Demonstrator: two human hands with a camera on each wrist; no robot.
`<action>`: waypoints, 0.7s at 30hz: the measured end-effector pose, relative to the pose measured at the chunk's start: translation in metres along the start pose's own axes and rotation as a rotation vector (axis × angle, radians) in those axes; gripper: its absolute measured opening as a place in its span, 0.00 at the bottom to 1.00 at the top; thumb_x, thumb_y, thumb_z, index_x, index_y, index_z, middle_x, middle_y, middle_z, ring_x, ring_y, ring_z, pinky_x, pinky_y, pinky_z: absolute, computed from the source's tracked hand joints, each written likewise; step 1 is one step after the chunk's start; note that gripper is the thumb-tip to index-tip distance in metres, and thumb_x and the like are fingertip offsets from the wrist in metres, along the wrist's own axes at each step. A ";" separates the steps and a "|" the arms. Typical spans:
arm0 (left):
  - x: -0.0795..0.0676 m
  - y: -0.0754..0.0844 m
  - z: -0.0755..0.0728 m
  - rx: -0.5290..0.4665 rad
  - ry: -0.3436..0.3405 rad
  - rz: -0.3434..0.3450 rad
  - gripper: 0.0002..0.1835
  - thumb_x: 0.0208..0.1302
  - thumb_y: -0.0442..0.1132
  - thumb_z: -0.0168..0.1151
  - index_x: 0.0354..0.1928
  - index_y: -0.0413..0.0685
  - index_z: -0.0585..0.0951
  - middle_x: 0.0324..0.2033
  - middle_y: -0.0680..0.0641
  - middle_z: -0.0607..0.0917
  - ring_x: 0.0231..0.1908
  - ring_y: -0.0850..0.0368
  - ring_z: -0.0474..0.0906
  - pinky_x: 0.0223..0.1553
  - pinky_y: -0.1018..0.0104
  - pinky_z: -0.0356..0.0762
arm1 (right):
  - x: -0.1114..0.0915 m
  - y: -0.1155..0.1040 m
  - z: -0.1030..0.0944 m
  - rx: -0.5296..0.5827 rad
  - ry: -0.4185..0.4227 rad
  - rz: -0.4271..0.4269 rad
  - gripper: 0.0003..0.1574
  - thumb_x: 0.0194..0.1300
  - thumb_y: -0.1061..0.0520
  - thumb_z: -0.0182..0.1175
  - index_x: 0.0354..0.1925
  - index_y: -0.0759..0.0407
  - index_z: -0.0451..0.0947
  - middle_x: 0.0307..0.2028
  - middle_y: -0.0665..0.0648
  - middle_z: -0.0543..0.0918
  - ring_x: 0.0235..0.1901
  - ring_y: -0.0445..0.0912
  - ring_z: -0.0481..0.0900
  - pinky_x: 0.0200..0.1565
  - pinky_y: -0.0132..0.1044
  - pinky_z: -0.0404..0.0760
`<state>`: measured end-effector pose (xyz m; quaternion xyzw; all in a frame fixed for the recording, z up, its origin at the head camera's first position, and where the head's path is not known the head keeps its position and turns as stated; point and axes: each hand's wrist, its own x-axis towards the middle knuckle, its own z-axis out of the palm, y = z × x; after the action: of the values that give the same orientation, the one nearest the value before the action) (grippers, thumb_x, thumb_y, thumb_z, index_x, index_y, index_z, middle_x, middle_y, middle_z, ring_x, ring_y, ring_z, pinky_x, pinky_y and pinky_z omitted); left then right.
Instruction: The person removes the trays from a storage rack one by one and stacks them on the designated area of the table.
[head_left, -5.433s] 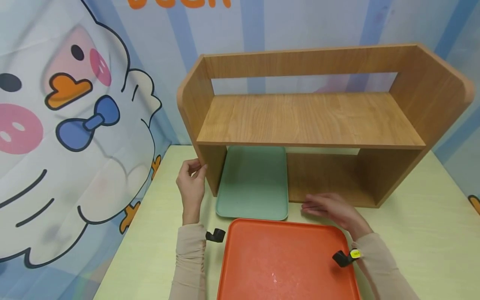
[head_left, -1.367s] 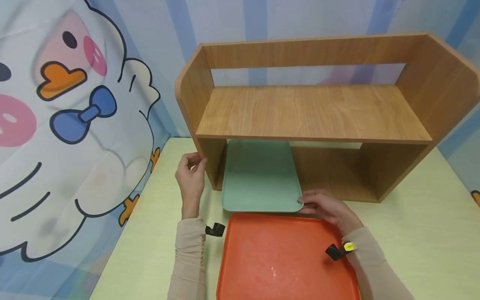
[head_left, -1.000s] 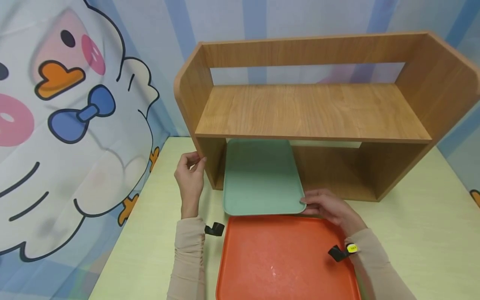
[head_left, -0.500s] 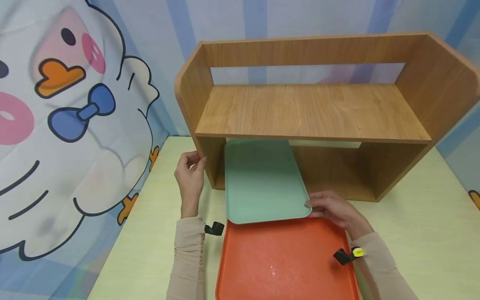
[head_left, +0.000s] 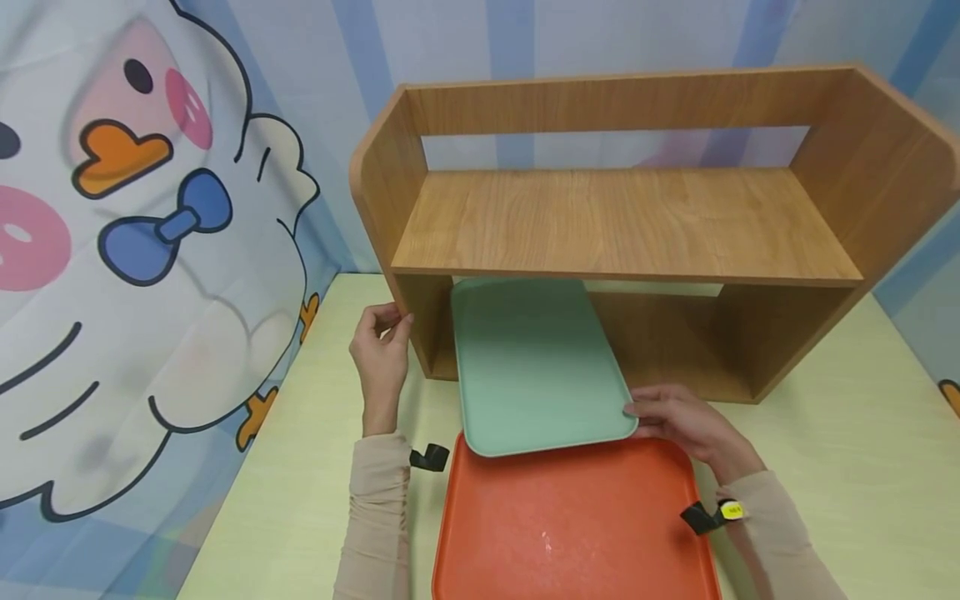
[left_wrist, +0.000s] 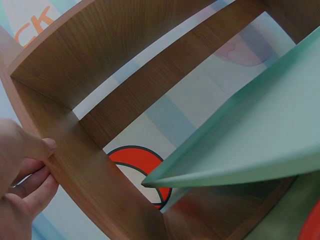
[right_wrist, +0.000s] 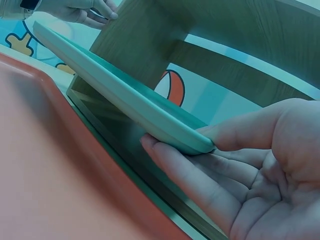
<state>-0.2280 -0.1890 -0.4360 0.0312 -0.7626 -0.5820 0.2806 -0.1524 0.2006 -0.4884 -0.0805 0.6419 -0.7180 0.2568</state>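
Observation:
A two-tier wooden desk shelf stands at the back of the table. My left hand pinches the front edge of its left side panel, thumb against the wood in the left wrist view. My right hand holds a green tray by its front right corner, thumb on top and fingers beneath, as the right wrist view shows. The tray's back part is in the lower compartment, its front sticks out, raised and turned slightly. That front edge overlaps the far rim of an orange-red tray lying in front of the shelf.
The shelf's upper board runs over the back of the green tray. Right of the tray, the lower compartment shows its wooden back board. A printed cloth with a cartoon duck hangs at the left and behind. Pale yellow table extends on both sides.
My right hand, free of the tray at first, has taken its front right corner. The green tray has come forward and right, turning a little, over the orange-red tray's rim. My left hand stays put.

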 end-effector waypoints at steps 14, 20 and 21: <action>0.000 0.002 -0.001 0.003 -0.008 -0.012 0.12 0.61 0.35 0.64 0.45 0.39 0.77 0.42 0.43 0.81 0.45 0.54 0.79 0.51 0.62 0.82 | -0.016 0.000 -0.011 -0.031 -0.032 -0.051 0.15 0.70 0.65 0.50 0.46 0.56 0.81 0.39 0.49 0.87 0.38 0.41 0.86 0.43 0.35 0.85; 0.000 0.002 -0.001 -0.002 -0.008 -0.015 0.12 0.61 0.34 0.64 0.45 0.39 0.77 0.42 0.43 0.81 0.45 0.54 0.79 0.51 0.61 0.82 | -0.020 0.001 -0.016 -0.060 -0.055 -0.068 0.17 0.70 0.64 0.50 0.53 0.60 0.79 0.44 0.47 0.86 0.40 0.42 0.85 0.43 0.35 0.85; 0.000 0.002 0.000 -0.006 -0.008 -0.014 0.12 0.61 0.34 0.64 0.45 0.39 0.77 0.42 0.43 0.81 0.45 0.53 0.79 0.50 0.61 0.82 | -0.021 0.002 -0.017 -0.065 -0.061 -0.072 0.18 0.70 0.64 0.50 0.55 0.61 0.78 0.44 0.47 0.86 0.41 0.42 0.85 0.44 0.35 0.85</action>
<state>-0.2272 -0.1886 -0.4338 0.0336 -0.7617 -0.5864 0.2735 -0.1415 0.2252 -0.4883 -0.1337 0.6536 -0.7027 0.2473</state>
